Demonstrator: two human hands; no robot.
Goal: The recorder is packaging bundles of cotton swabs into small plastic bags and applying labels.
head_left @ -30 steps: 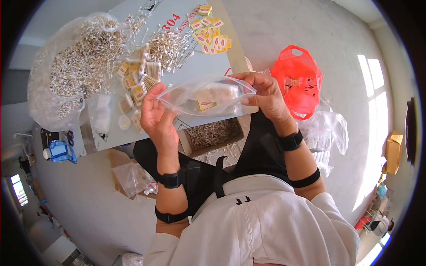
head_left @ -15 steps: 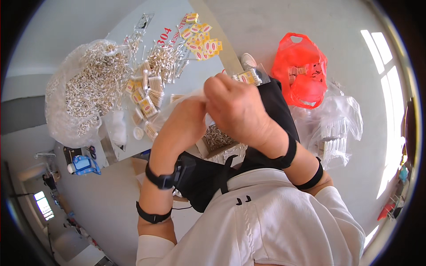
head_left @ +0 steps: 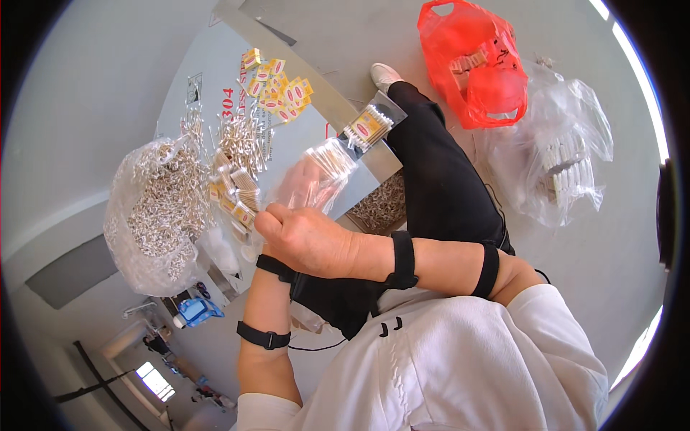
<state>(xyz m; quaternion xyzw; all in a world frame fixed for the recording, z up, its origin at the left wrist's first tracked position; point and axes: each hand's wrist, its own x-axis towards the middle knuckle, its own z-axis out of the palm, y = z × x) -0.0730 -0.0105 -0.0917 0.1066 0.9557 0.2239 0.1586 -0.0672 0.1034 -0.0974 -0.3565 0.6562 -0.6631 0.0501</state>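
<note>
My left hand (head_left: 305, 181) is inside a clear plastic bag (head_left: 284, 188), its fingers closed around a bundle of cotton swabs (head_left: 328, 159). The swabs are seen through the film, their white tips pointing away from me. My right hand (head_left: 305, 241) crosses over the left wrist with its fingers pinched at the near end of the bag; the exact grip is partly hidden. Just beyond the bundle, a clear packet of cotton swabs with a yellow card (head_left: 370, 128) lies at the table corner beside my thigh.
On the table (head_left: 230, 54) are yellow cards (head_left: 277, 90), loose swabs (head_left: 244, 144) and bundled swabs (head_left: 241, 192). A large clear bag of swabs (head_left: 165, 208) stands left. Below the corner is a box of swabs (head_left: 381, 205). A red bag (head_left: 471, 72) and clear bags (head_left: 564, 161) lie right.
My hands have come down and nearer to me. The left hand now shows inside the bag with the swab bundle, while the right has moved left to its wrist. My view has turned.
</note>
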